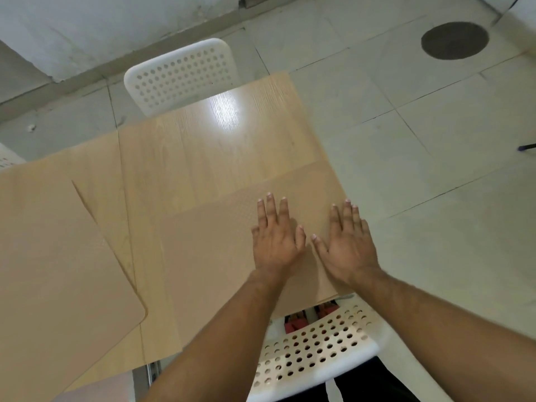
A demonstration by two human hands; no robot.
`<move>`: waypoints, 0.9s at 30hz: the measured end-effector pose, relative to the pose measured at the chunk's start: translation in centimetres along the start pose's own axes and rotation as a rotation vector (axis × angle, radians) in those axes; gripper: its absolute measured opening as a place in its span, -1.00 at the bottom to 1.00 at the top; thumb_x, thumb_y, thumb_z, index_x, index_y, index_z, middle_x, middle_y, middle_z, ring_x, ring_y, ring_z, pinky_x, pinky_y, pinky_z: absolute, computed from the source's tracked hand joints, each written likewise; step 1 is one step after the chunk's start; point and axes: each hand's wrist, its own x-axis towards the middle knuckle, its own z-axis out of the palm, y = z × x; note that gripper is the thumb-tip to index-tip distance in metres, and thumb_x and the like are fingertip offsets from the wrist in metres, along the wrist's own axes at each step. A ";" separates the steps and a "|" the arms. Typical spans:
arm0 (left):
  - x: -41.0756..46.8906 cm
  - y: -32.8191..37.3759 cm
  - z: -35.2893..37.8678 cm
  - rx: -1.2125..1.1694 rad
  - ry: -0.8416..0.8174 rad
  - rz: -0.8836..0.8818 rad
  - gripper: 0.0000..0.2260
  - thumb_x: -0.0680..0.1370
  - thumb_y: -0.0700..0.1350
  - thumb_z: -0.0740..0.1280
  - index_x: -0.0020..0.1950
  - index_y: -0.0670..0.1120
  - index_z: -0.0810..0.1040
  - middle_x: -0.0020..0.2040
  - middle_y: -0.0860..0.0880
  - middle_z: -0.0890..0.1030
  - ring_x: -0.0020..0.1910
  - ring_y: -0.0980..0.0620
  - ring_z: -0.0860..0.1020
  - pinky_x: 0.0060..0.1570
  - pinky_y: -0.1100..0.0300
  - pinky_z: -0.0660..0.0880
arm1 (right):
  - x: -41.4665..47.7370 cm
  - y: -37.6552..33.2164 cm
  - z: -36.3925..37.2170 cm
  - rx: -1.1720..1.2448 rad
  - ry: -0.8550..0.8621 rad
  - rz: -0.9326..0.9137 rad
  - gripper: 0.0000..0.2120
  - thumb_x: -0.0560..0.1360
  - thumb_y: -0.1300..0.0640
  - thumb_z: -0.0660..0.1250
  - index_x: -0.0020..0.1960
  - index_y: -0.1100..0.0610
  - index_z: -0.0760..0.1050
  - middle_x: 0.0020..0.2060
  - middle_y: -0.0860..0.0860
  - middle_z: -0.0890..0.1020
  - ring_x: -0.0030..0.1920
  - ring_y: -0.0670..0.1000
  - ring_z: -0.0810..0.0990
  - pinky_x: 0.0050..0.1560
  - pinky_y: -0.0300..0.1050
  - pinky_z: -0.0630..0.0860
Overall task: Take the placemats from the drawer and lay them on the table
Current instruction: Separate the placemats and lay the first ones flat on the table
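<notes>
Flat and gripping nothing, the left hand (277, 236) and right hand (346, 245) press straight fingers on a placemat (217, 256) at the table's (203, 155) near right corner. A second placemat (58, 256) lies by the left edge, so the laying looks nearly done. No drawer is in view.

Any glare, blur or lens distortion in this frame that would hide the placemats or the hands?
Head view: one white glare patch on the table near the far chair. Head view: the wide-angle lens bends the table edges and the tile lines of the floor. Head view: left hand and right hand are sharp, with soft shadows; the placemat under them barely contrasts with the wood.
</notes>
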 end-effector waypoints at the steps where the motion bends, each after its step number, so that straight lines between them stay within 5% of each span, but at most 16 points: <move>1: 0.7 0.4 0.1 0.007 -0.011 0.009 -0.37 0.64 0.12 0.06 0.64 -0.02 -0.08 0.64 -0.05 -0.21 0.61 -0.05 -0.24 0.50 -0.23 0.10 | 0.0 -0.2 -0.2 -0.007 0.003 0.006 -0.21 0.60 -0.34 -0.21 0.62 0.16 -0.30 0.60 0.21 -0.25 0.60 0.16 -0.26 0.58 0.12 -0.16; 9: 5.1 2.4 1.2 -0.037 -0.033 0.026 -0.41 0.64 0.10 0.02 0.64 -0.02 -0.04 0.65 -0.04 -0.19 0.61 -0.06 -0.23 0.47 -0.27 0.06 | 5.4 -0.4 -2.7 0.018 0.134 -0.110 -0.31 0.61 -0.18 -0.26 0.64 0.15 -0.13 0.63 0.14 -0.11 0.62 0.10 -0.16 0.58 0.08 -0.17; 15: 5.9 1.8 3.1 0.043 0.011 0.023 -0.44 0.67 0.15 -0.08 0.64 0.02 -0.08 0.65 -0.02 -0.18 0.61 -0.03 -0.22 0.47 -0.24 0.05 | 9.5 0.1 -2.8 -0.070 0.009 -0.263 -0.38 0.67 -0.12 -0.17 0.63 0.13 -0.23 0.63 0.07 -0.20 0.61 0.04 -0.25 0.59 0.04 -0.20; 21: 5.9 1.7 3.5 0.062 0.037 0.028 -0.42 0.62 0.08 0.00 0.64 0.00 -0.02 0.65 -0.04 -0.10 0.62 -0.07 -0.14 0.43 -0.26 0.15 | 3.3 1.6 1.5 0.012 0.177 -0.215 -0.40 0.65 -0.07 -0.08 0.62 0.20 0.09 0.61 0.14 0.11 0.61 0.10 0.03 0.58 0.10 0.01; 27: 5.9 1.7 3.5 0.057 0.038 0.033 -0.42 0.62 0.08 0.00 0.64 0.01 0.02 0.65 -0.03 -0.08 0.62 -0.06 -0.13 0.45 -0.24 0.13 | -1.8 2.5 4.5 -0.033 0.170 -0.233 -0.37 0.62 -0.08 0.01 0.60 0.23 0.11 0.59 0.17 0.14 0.61 0.11 0.06 0.56 0.14 0.10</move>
